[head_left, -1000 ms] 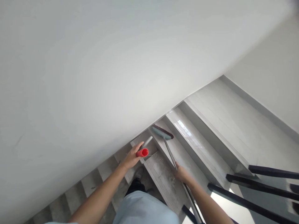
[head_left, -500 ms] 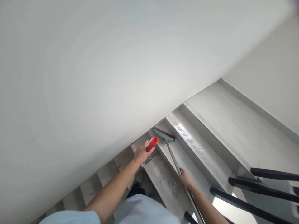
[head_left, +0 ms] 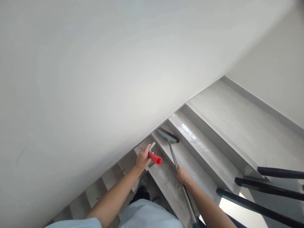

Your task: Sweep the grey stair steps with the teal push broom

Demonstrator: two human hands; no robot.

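My left hand (head_left: 143,158) is wrapped around a red-handled tool (head_left: 155,158), its hollow handle end pointing right. A short silver rod (head_left: 152,146) also sticks out of that grip; whether it belongs to the same tool I cannot tell. Most of what lies under the hand is hidden. My right hand (head_left: 182,175) grips the grey pole of a broom (head_left: 173,155). Its teal head with dark bristles (head_left: 168,135) rests on a stair tread near the wall, bristles facing the riser above.
Grey stone stairs (head_left: 201,139) rise to a landing (head_left: 237,114) at the right. The white wall (head_left: 118,79) runs along the left side. Dark railing bars (head_left: 251,205) stand at lower right. Dusty debris marks the step (head_left: 171,177) below the broom; my shoe (head_left: 144,180) is lower down.
My left hand has turned, so the red handle now tips right and downward and the silver rod shows. My right hand has shifted slightly up and left with the pole; the broom head moved slightly right.
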